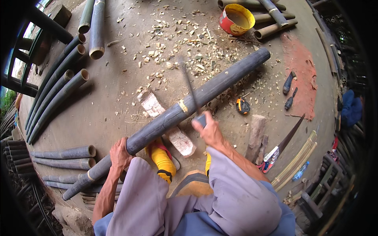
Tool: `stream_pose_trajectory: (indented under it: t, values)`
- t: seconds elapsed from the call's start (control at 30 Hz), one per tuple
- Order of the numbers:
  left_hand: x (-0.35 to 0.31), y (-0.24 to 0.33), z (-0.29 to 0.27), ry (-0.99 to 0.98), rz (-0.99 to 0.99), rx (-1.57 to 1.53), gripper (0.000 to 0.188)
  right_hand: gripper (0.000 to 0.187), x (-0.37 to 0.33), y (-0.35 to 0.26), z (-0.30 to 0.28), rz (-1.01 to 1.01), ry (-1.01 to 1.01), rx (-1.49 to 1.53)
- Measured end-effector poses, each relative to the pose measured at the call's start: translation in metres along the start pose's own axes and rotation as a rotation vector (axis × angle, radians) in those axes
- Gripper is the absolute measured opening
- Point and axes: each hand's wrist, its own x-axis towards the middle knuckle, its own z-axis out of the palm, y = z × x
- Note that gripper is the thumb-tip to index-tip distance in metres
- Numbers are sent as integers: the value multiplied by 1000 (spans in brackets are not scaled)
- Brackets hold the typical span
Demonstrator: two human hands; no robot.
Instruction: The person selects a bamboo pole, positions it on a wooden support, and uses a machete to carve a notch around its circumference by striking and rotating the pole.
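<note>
A long dark bamboo pole (220, 84) slants across my front, from lower left to upper right. It lies over a pale, hacked wooden block (180, 141), and a light nicked patch shows at a joint on the pole. My left hand (120, 154) is wrapped round the pole beside my knee. In my right hand (210, 131) is the dark handle of a long-bladed knife (189, 84). Its blade is smeared by motion and crosses the pole just right of the nicked patch; whether it touches is unclear.
Wood chips (197, 51) litter the ground ahead. An orange-black tape measure (243, 106), a handsaw (281, 147) and two dark-handled tools (288, 82) lie at right. A red-yellow bucket (237, 19) stands far off. Cut bamboo poles (65, 92) lie at left, split strips (295, 161) at right.
</note>
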Motion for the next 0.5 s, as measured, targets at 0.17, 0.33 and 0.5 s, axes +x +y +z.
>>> stream_pose_trajectory:
  t: [0.17, 0.33, 0.5]
  values:
    - [4, 0, -2, -54, -24, -37, 52, 47, -8, 23, 4, -109, -100, -190]
    - [11, -3, -1, -88, -1, -61, 51, 43, -20, 22, 8, -84, -167, -42]
    - [-4, 5, 13, 149, 59, 39, 52, 47, 0, 23, 9, -187, 104, -62]
